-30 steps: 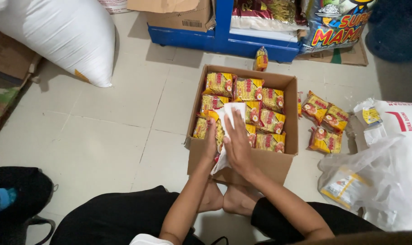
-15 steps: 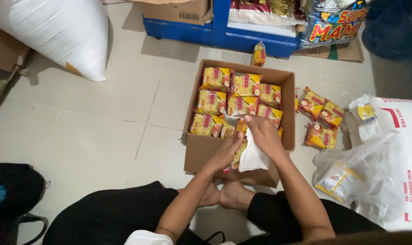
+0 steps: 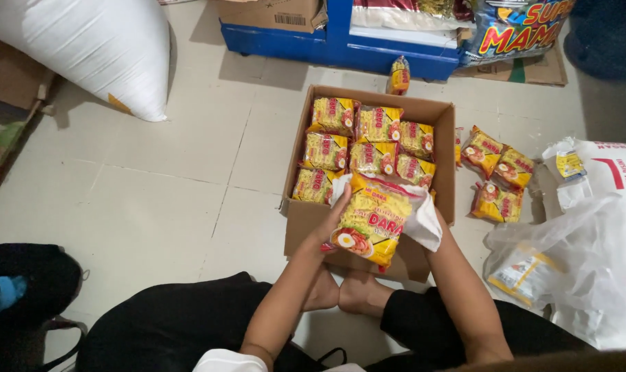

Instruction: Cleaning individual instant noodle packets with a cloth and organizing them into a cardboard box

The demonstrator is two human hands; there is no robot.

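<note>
now the big white sack [image 3: 85, 48] lies far off. nearer, the cardboard box [image 3: 440, 158] is full of packets. above its front edge the left hand [image 3: 333, 224] grips a yellow noodle packet [image 3: 371, 224]. the right hand [image 3: 423, 224], mostly hidden, presses a white cloth [image 3: 423, 227] on it, likely wiping.

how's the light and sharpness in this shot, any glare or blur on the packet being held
Head view: soft, even indoor light, with a faint shadow beside the big white sack; the yellow plastic noodle packet held by the left hand is slightly soft and shows mild sheen; the brown cardboard box looks sharp; the edges bend slightly from the wide lens.
</note>
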